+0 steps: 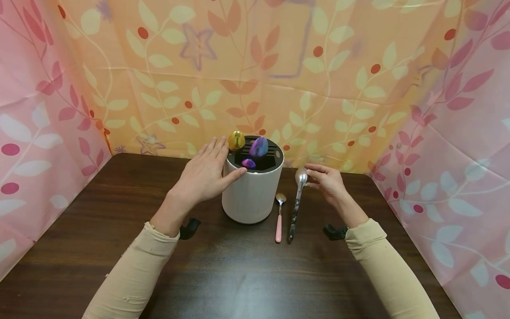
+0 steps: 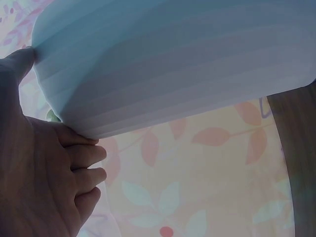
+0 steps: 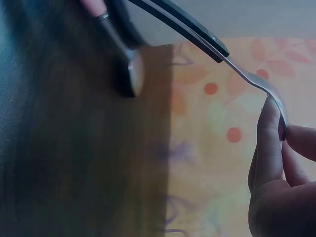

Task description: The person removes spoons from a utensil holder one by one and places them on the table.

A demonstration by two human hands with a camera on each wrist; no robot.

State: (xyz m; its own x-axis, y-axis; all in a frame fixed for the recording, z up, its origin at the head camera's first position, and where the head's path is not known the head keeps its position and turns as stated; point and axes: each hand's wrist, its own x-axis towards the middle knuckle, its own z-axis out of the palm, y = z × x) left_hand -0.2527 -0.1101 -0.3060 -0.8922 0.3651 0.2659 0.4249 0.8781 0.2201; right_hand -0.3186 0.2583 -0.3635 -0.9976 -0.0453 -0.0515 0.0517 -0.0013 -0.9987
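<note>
My left hand (image 1: 205, 170) rests with straight fingers against the left side and rim of a white utensil holder (image 1: 251, 199) with a black slotted top. In the left wrist view its fingertips lie along the holder's (image 2: 187, 69) edge. Several shiny utensil heads poke out of the top: a gold one (image 1: 237, 140), a purple-blue one (image 1: 259, 147) and a smaller purple one (image 1: 249, 163). My right hand (image 1: 326, 181) pinches the bowl of a spoon (image 1: 295, 210) between thumb and fingers. Its dark patterned handle (image 3: 192, 29) points down toward the table in the head view.
A small spoon with a pink handle (image 1: 279, 228) lies on the dark wooden table (image 1: 223, 266), between the holder and the held spoon. Flowered cloth (image 1: 247, 66) hangs behind the table and on both sides.
</note>
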